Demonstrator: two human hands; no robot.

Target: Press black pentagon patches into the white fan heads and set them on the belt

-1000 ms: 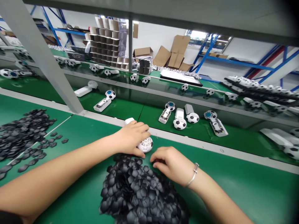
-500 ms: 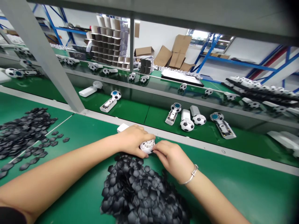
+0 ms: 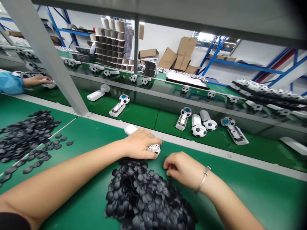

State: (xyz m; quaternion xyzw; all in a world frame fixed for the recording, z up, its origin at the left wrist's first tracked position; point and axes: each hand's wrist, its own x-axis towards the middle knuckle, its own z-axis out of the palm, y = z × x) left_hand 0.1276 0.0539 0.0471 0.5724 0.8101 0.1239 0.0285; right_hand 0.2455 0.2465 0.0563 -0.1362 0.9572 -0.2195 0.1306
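White lattice plastic forms the ball-shaped head of a small handheld fan (image 3: 154,149), which lies on the green bench (image 3: 251,195) just in front of the conveyor rail. Its white handle end (image 3: 130,129) shows beyond the knuckles, so the long axis runs from the far left toward the near right, head end nearest the person's right side. The left hand (image 3: 140,143) covers the body of the fan, fingers (image 3: 153,141) closed over it and gripping it against the bench; only the head and the handle tip are exposed.

The right hand (image 3: 183,167) sits just to the right of and slightly nearer than the fan head, apart from it, with a narrow strip of bench between. Its fingers (image 3: 169,166) are curled together at the edge of the pile of black pentagon pieces (image 3: 146,198); whether a piece is pinched between them cannot be told. The left hand is therefore the nearer one to the fan, and the head lies up and to the left of the right fingertips.

A second spread of black pieces (image 3: 24,137) lies well apart at the left. Finished football fans (image 3: 198,130) rest on the conveyor belt (image 3: 144,113) beyond. Another person's hand (image 3: 35,81), in a blue sleeve, works at far left.
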